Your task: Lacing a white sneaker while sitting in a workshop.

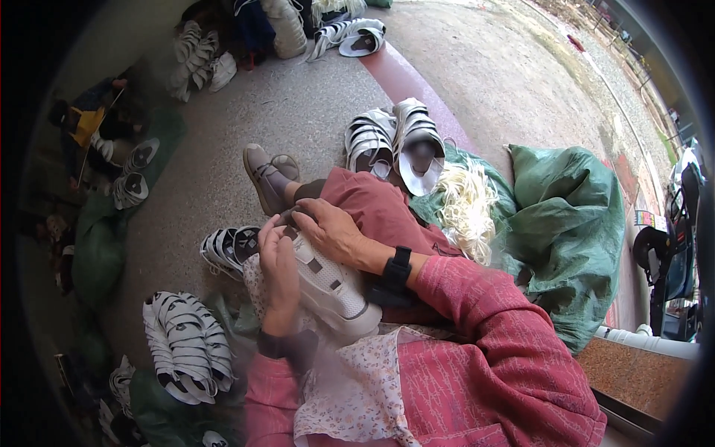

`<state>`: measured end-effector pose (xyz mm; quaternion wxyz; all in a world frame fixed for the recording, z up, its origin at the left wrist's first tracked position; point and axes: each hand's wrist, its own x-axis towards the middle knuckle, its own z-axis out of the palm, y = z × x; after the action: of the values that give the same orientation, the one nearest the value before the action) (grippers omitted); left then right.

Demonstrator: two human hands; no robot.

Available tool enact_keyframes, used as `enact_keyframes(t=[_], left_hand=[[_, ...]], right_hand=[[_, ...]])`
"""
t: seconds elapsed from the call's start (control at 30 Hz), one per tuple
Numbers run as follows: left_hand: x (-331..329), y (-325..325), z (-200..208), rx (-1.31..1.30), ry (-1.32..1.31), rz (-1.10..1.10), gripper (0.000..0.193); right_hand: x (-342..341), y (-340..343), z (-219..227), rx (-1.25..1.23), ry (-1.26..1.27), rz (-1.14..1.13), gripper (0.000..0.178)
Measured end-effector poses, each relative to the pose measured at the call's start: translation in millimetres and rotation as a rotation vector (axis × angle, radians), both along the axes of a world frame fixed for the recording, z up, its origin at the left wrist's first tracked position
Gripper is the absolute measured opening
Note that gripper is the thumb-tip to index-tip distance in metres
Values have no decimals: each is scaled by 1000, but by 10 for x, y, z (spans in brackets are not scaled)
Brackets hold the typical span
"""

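A white shoe upper with small brown square patches lies across my lap, its rounded end toward me. My left hand is closed along its left side near the far end. From the right, my right hand bends its fingers over the same far end, close to the left fingertips. Whether a lace lies between the fingers is too small to make out. Just left of the upper, another white strappy upper rests on the floor. Beyond my knee stand two stacks of nested white uppers with dark linings.
Cream laces lie heaped on green sacking beside a bulky green sack at right. A stack of uppers sits at near left. Another person works at far left among more uppers. A scooter stands at far right.
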<state>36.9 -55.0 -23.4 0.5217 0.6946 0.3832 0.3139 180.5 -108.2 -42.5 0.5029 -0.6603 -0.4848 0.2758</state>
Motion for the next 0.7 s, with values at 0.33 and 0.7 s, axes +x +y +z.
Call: enact_keyframes(t=[0.33, 0.7], left_hand=[[-313, -245, -129, 120, 99, -67, 57], [-422, -135, -308, 195, 6, -103, 59]], right_hand=[[97, -71, -165, 190, 73, 245, 32], [148, -50, -126, 64, 437, 328, 18]])
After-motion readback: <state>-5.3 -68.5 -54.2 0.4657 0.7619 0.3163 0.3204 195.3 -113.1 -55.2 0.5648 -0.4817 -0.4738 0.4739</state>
